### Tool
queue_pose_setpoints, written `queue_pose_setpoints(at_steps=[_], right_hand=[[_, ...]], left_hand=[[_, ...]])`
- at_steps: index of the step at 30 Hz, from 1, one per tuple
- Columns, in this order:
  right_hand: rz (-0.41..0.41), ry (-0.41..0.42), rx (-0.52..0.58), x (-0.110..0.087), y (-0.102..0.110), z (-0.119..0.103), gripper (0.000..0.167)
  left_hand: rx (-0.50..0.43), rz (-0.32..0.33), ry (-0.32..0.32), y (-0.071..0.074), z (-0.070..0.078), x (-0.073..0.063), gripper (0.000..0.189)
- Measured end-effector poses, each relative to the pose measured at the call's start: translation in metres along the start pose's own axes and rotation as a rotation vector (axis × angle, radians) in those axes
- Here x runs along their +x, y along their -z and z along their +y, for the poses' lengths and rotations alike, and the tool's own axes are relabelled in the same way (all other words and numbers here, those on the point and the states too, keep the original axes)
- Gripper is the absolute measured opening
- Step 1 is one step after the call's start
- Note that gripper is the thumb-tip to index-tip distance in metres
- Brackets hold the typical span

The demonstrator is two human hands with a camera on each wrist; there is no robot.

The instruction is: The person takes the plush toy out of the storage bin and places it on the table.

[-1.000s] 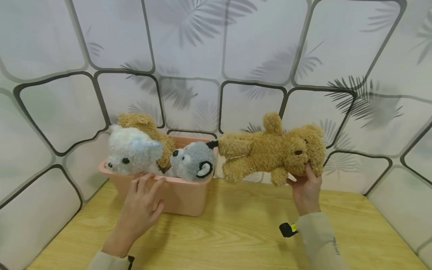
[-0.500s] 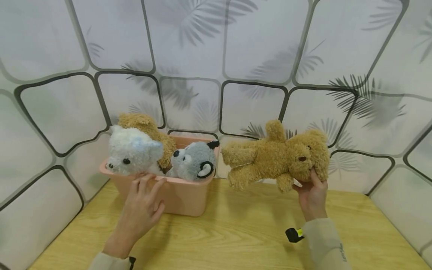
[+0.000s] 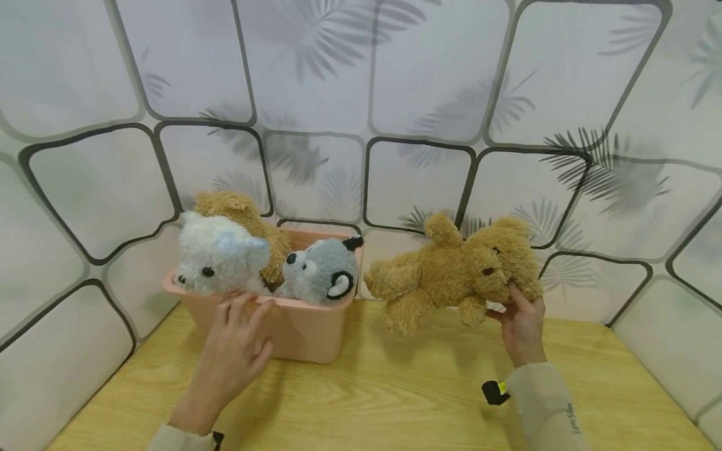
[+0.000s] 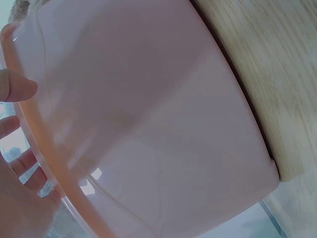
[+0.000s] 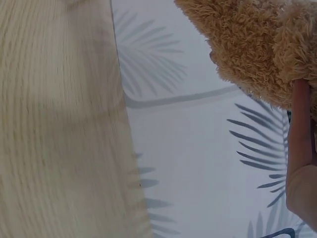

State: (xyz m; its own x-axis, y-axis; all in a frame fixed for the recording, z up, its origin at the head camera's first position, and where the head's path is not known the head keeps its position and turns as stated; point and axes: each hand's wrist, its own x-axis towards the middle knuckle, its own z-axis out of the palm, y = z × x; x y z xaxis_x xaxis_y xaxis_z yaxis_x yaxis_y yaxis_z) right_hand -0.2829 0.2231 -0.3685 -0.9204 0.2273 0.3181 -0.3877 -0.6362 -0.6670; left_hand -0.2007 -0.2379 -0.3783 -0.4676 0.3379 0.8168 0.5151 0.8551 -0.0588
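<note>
In the head view my right hand (image 3: 523,324) grips a golden-brown teddy bear (image 3: 451,272) by its head, thumb pressed near its mouth. The bear lies sideways over the table, legs to the left and tilted downward. In the right wrist view its curly fur (image 5: 252,44) fills the upper right, beside my thumb. My left hand (image 3: 235,351) holds the front rim of a pink plastic bin (image 3: 307,332), fingers hooked over the edge. In the left wrist view the thumb is against the outer wall (image 4: 163,109), and the other fingers are at the rim.
Inside the bin are a white plush toy (image 3: 220,257), a grey plush dog (image 3: 321,269) with black-edged ears, and another brown plush (image 3: 245,216) behind them. A wooden table (image 3: 361,401) lies underneath. Patterned wall covering (image 3: 420,181) rises close behind the bin and bear.
The teddy bear has come down a little toward the table, and its legs have tipped lower. My right hand still holds its head. The left hand stays at the bin's rim.
</note>
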Motion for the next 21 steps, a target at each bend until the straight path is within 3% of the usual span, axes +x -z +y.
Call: queue_pose_setpoints(at_steps=[2,12,17,21], right_hand=[[-0.025,0.008,-0.077,0.001,-0.001,0.0,0.025],[-0.264,0.01,-0.61,0.013,-0.021,-0.006,0.022],[-0.371,0.028,-0.824,0.022,-0.036,-0.007,0.04],[-0.436,0.048,-0.958,0.03,-0.049,-0.007,0.046]], left_hand=[[0.0,0.004,0.0,0.0,0.0,0.0,0.053],[0.003,0.012,-0.004,0.001,-0.001,-0.002,0.055],[0.0,0.009,-0.004,0.001,0.0,-0.001,0.054],[-0.003,0.006,0.001,0.0,0.001,0.0,0.054]])
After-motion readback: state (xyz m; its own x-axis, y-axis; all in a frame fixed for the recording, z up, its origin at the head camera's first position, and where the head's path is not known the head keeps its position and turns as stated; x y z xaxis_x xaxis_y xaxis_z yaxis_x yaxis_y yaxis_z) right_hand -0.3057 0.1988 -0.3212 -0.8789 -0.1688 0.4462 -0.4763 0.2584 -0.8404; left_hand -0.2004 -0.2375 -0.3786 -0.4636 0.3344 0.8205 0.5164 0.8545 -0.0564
